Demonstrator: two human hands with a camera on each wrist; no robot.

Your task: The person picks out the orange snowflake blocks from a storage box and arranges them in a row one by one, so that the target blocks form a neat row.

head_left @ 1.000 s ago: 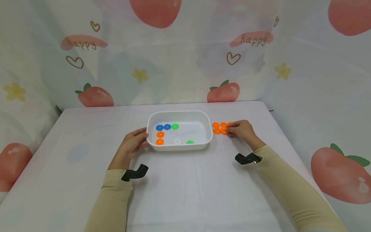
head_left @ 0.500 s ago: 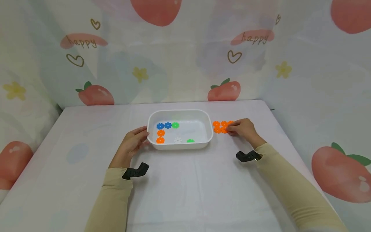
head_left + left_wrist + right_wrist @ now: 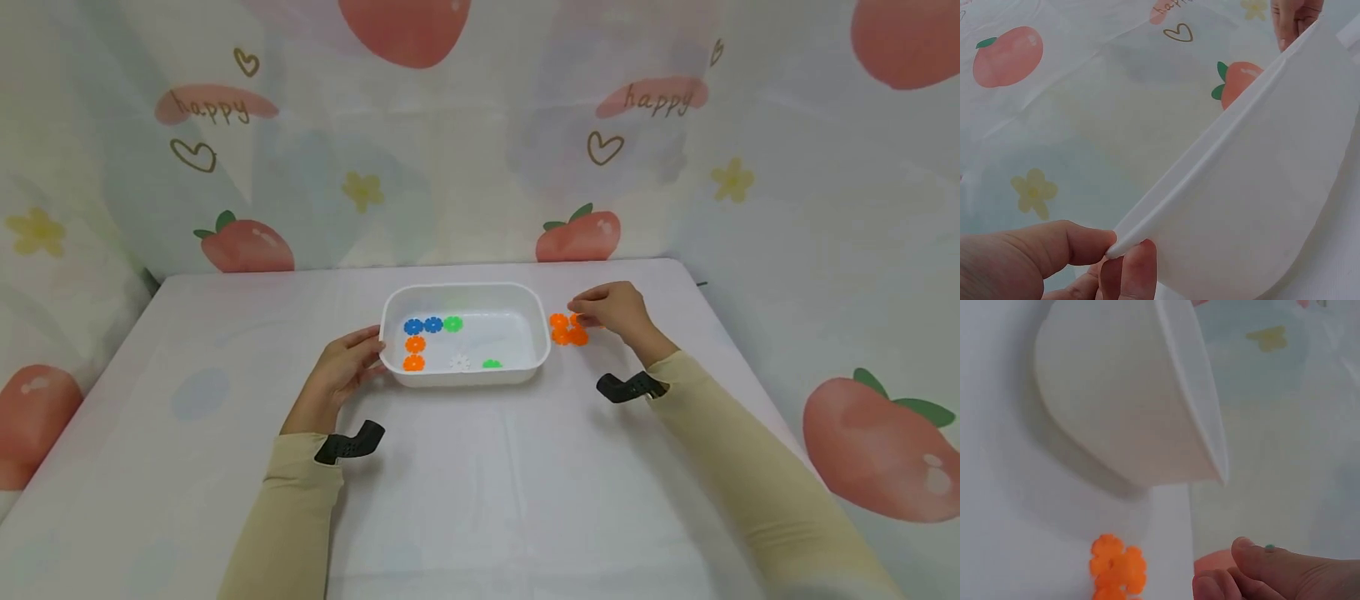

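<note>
A white plastic tray (image 3: 465,379) stands in the middle of the table, with blue, orange, green and white snowflake discs inside. My left hand (image 3: 347,367) pinches its left rim; in the left wrist view the thumb (image 3: 1085,244) lies over the edge and fingers curl beneath. Beside the tray's right end lies a group of orange snowflake discs (image 3: 561,336), also seen as overlapping orange discs (image 3: 1119,565) in the right wrist view. My right hand (image 3: 617,310) is raised just over this group, thumb and fingers pinched together on an orange snowflake disc, mostly hidden by the fingers.
Inside the tray, two blue discs (image 3: 423,326) and a green disc (image 3: 453,324) lie along the back, orange discs (image 3: 415,344) down the left. A white disc (image 3: 460,362) and a partly hidden green disc (image 3: 492,364) are near the front. A printed cloth backdrop (image 3: 450,167) hangs behind.
My right hand has lifted up and slightly left from the orange discs, and the lower right spot of their group now shows bare cloth. The left hand and tray have stayed put.
</note>
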